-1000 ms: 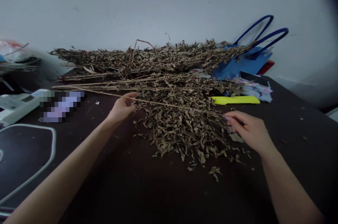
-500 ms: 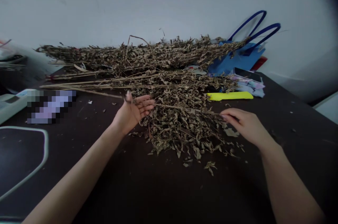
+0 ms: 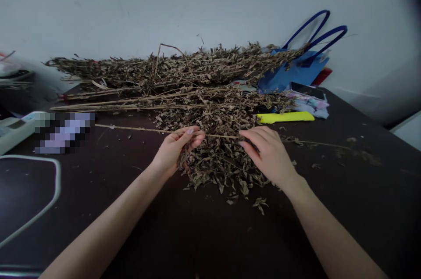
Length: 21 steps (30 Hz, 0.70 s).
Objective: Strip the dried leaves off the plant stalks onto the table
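A long, thin dried plant stem (image 3: 138, 129) runs sideways between my hands, above a heap of dry, curled leaves (image 3: 226, 169). My left hand (image 3: 179, 147) is closed on the stem, thumb on top. To its right, my right hand (image 3: 266, 147) pinches the same stem between thumb and fingers. The stretch between the hands looks bare. Past my right hand the stem goes on to a tip with a few leaves, blurred at the far end. Behind the heap lie more dried stalks (image 3: 131, 105) with leaves at their right ends.
A large bundle of dried plants (image 3: 164, 68) lies along the wall. At the right stand a blue bag (image 3: 289, 73), a phone (image 3: 307, 90) on cloth and a yellow strip-like object (image 3: 286, 117). A white cable (image 3: 57, 182) and a pale device (image 3: 19, 130) are at left.
My left hand has closed on the stem from an open palm. My right hand has moved left, nearer to it. The stem has shifted right, its leafy tip now beyond my right hand.
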{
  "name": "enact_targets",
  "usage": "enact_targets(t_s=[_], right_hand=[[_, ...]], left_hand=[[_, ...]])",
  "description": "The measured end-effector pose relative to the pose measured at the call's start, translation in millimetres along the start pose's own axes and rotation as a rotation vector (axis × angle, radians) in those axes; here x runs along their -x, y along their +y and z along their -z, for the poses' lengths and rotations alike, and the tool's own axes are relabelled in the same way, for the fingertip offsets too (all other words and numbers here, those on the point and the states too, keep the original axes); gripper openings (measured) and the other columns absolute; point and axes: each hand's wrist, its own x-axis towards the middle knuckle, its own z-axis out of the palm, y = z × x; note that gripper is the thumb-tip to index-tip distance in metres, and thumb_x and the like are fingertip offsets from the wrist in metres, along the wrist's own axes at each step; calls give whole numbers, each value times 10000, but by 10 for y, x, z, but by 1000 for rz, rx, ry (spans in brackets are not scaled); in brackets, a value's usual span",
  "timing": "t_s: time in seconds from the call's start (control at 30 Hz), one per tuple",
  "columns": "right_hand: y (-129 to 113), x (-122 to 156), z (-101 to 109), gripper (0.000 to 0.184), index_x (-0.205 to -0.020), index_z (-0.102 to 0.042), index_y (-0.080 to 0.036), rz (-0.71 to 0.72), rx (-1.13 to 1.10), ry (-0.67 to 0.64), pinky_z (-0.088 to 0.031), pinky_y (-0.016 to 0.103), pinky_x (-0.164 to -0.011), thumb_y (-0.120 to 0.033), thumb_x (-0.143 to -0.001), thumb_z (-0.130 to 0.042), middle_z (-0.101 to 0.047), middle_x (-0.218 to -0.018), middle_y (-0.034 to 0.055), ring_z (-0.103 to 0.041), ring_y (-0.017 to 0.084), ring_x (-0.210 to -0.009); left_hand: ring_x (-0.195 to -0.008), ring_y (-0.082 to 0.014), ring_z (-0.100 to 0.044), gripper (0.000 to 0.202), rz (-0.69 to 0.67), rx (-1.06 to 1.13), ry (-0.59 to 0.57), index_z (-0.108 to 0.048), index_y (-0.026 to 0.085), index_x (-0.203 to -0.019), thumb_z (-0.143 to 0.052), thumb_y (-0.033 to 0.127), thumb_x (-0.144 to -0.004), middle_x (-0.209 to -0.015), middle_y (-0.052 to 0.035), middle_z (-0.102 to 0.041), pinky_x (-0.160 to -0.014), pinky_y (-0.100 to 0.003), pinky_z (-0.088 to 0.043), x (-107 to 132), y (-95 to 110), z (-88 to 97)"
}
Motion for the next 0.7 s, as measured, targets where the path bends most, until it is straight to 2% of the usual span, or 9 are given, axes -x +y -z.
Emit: enact_targets(t_s=[0.1,0.17,0.3,0.5,0.7], right_hand=[[22,77,-109,202,-1014,-607,-181,7,32,-15,-402,341,-751,-241,-894,-457,-641,-835,41,-549,185,-820],[48,146,-140,202,-1000,-620,-178,6,46,-21,-396,325,-716,-235,-894,-458,-636,-809,37,-547,176,-777],[61,252,-149,206,-995,-628,-169,14,54,-23,-392,314,-708,-222,-894,-457,-637,-826,48,-555,171,-773],[45,299,-145,206,-1002,-630,-160,18,39,-22,-394,307,-702,-218,-891,-466,-641,-819,50,-558,164,-754],[56,320,-152,197,-999,-629,-162,17,21,-24,-399,306,-709,-221,-889,-476,-644,-827,47,-567,158,-757]], left_hand=[[-739,-89,-659,155,30,-40,-31,-648,103,-956,-561,152,-837,-890,-86,-711,-719,-153,-526,30,-88,17],[-739,-97,-652,165,64,-78,-62,-644,105,-960,-582,174,-824,-886,-89,-705,-704,-170,-524,52,-152,54],[-619,-67,-582,178,67,-162,-122,-651,111,-934,-645,182,-771,-771,-41,-664,-563,-152,-477,97,-239,115],[-564,-49,-489,177,64,-248,-139,-665,126,-917,-647,213,-765,-728,-19,-613,-449,-135,-366,136,-200,112],[-567,-64,-494,174,103,-389,-144,-670,148,-890,-650,253,-752,-703,-10,-597,-456,-150,-373,145,-133,136]])
